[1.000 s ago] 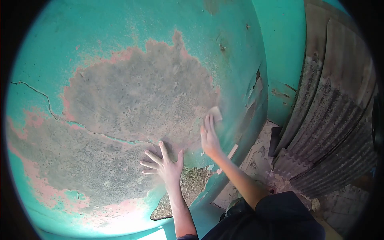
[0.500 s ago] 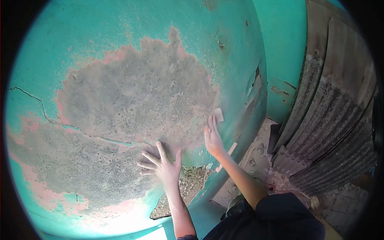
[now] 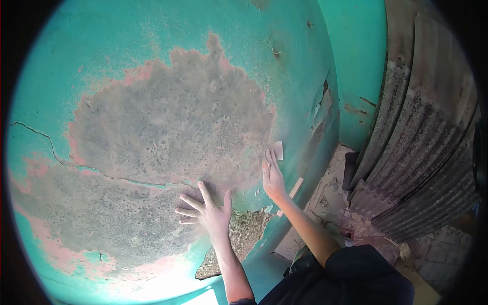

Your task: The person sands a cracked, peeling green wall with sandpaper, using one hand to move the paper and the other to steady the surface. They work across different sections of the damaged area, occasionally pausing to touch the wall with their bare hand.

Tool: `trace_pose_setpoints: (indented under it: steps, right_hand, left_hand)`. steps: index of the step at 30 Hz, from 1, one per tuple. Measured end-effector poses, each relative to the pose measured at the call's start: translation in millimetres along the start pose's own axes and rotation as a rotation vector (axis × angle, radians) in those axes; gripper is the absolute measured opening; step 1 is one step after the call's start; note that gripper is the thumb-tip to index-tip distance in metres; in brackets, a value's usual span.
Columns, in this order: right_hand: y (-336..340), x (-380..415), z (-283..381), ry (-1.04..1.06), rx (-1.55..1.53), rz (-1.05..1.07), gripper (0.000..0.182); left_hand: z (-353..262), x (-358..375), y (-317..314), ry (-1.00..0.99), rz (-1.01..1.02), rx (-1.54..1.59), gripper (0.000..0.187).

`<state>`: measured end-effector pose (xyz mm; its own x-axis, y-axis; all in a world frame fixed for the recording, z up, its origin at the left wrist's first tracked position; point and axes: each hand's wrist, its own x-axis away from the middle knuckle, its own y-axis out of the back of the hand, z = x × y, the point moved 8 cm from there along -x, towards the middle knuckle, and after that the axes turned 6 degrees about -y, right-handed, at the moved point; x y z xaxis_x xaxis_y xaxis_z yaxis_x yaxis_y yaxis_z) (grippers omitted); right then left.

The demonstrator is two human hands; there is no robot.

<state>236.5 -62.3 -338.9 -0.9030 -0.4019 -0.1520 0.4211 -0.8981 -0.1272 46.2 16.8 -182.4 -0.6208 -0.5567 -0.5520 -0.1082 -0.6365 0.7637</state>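
The right hand [image 3: 273, 179] presses a small pale sanding pad [image 3: 277, 150] flat against the turquoise wall [image 3: 152, 46], fingers extended and close together over its lower part; the pad's long axis runs up along the fingers, at the right edge of the big bare grey patch [image 3: 173, 122]. The left hand [image 3: 208, 211] lies open, fingers spread, braced flat on the wall lower and to the left, holding nothing. The right hand is the one on the pad. Corrugated sheets [image 3: 422, 168] lean at far right. No containers show.
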Motion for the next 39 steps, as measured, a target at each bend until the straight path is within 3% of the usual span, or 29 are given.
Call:
trace_pose_setpoints:
  steps: [5,13,17,23,26,32,36,38,39]
  right_hand:
    - [7.6,-27.9,8.5,0.036,0.059,-0.104,0.053]
    - [0.3,-9.2,0.1,0.068,0.424,0.010,0.054]
    - [21.7,-51.6,4.8,0.077,0.299,-0.070,0.057]
    - [0.5,-11.0,11.9,0.183,0.415,0.017,0.056]
    - [24.0,-54.0,12.9,0.175,0.307,-0.045,0.056]
    - [0.3,-4.6,19.5,0.193,0.292,0.043,0.054]
    - [19.3,-53.8,14.1,0.201,0.332,0.004,0.056]
    - [42.8,-84.8,26.7,0.228,0.159,-0.030,0.056]
    - [43.1,-80.5,30.3,0.195,0.109,-0.009,0.056]
  left_hand:
    - [0.6,-0.2,-4.2,-0.002,0.014,-0.036,0.107]
    - [-1.3,-0.1,4.2,-0.001,0.010,-0.042,0.102]
    - [0.5,1.0,2.0,0.003,0.026,-0.051,0.102]
    - [-1.3,0.9,-1.1,-0.015,-0.003,-0.055,0.108]
    - [-0.6,1.9,-1.5,-0.005,0.007,-0.048,0.108]
    - [-1.7,1.1,-1.7,-0.012,-0.008,-0.048,0.108]
    - [0.3,3.1,-5.3,-0.008,0.032,0.002,0.108]
    - [-5.8,2.4,-3.2,-0.011,0.042,0.050,0.108]
    - [-13.7,2.1,-8.8,0.013,0.170,0.110,0.108]
